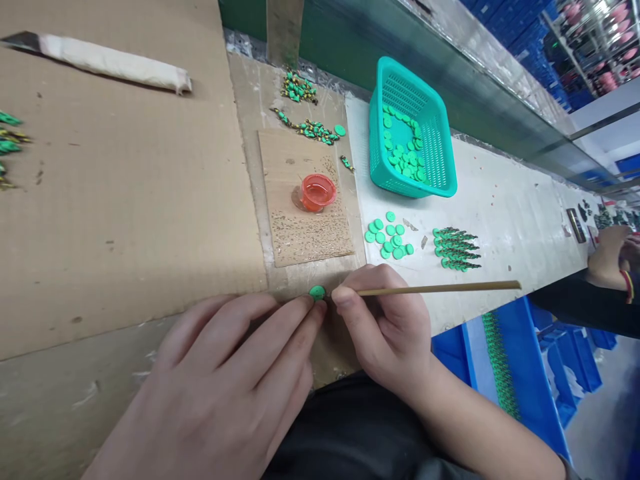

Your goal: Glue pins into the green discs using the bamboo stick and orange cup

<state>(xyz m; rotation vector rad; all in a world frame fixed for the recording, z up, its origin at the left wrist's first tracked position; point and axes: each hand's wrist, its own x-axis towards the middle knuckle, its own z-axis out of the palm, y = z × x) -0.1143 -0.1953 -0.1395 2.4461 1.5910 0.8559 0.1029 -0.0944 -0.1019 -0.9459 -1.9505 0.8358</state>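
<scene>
My left hand (245, 373) pinches a small green disc (317, 292) between its fingertips, near the front edge of the bench. Just right of it, my right hand (387, 320) is closed on a thin wooden stick (450, 288). The stick's long end points right, while its other end is hidden at my fingertips beside the disc. Beyond my hands, a small red cup (318, 193) with liquid stands on a speckled cardboard piece (310, 243). Loose green discs (397, 241) lie on the white surface to the right of the cardboard.
A teal basket (445, 150) holds more discs. Small green-and-dark pieces (299, 87) lie behind the cardboard; rows of assembled pieces (455, 249) lie right. A wrapped blade (115, 61) lies at left. Blue bins (530, 373) stand below right. Another person's hands (610, 257) show far right.
</scene>
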